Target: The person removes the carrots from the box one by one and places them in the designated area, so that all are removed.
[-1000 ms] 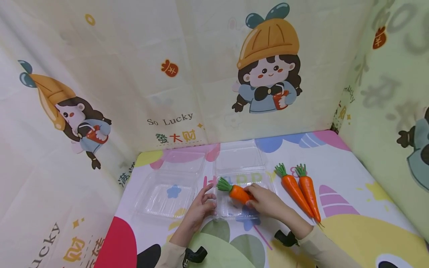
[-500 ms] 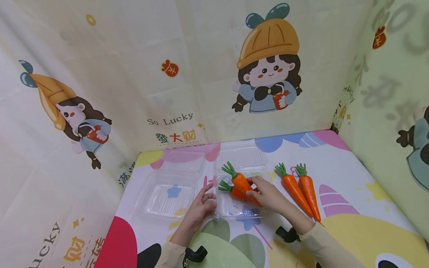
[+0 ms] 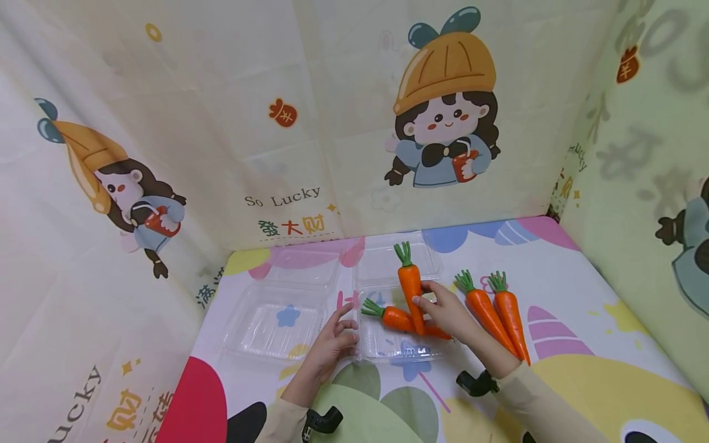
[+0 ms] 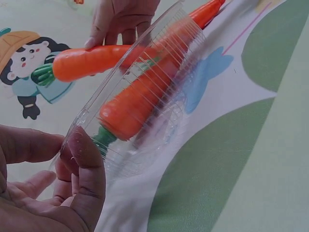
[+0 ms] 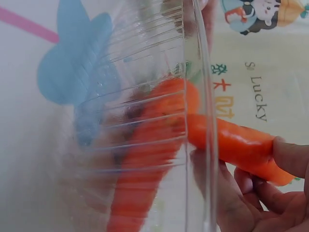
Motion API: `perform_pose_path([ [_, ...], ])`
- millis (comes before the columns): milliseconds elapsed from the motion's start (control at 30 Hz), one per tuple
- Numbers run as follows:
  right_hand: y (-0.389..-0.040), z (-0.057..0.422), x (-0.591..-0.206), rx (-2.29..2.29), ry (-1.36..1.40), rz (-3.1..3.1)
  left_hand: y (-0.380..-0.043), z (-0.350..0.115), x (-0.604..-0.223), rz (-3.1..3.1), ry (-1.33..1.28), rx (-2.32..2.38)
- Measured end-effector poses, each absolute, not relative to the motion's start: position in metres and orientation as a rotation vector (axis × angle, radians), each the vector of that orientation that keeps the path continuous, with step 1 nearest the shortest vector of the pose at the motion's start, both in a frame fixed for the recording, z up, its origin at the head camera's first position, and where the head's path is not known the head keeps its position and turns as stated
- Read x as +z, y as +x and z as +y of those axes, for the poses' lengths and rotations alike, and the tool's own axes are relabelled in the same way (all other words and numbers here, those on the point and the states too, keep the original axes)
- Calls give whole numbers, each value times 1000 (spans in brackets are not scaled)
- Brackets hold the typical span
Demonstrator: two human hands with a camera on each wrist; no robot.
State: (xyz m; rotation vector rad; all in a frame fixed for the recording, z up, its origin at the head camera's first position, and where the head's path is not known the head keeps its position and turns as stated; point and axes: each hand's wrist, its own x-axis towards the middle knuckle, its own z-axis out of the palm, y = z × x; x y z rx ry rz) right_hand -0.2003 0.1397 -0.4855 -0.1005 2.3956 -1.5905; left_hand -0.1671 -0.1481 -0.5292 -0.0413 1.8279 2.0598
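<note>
My right hand (image 3: 450,315) pinches an orange carrot (image 3: 408,282) with a green top between thumb and fingers. It is held above the right-hand clear plastic clamshell box (image 3: 372,349), its top pointing away. Inside that box lies another carrot (image 3: 394,319) slantwise, partly behind the held one; its tip reaches the box's right side. At the box's left edge, my left hand (image 3: 331,343) pinches the rim between thumb and finger (image 4: 34,144), as the left wrist view shows. The right wrist view shows the held carrot (image 5: 246,147) beyond the ribbed clear wall.
Two more carrots (image 3: 487,317) (image 3: 511,317) lie side by side to the right of the box. A second clear clamshell box (image 3: 249,347) stands open at left. Patterned cloth walls (image 3: 343,147) rise behind and beside the printed table cover (image 3: 581,277).
The right hand lifts one carrot off the other and turns it from slanting left to nearly upright in the head view. The lower carrot stays in the box. The left hand keeps its place.
</note>
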Motion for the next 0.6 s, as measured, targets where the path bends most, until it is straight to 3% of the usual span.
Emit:
perform_pose_path([
  [600, -205, 146, -488, -1757, 18, 2004, -167, -148, -530, 1815, -39, 2070],
])
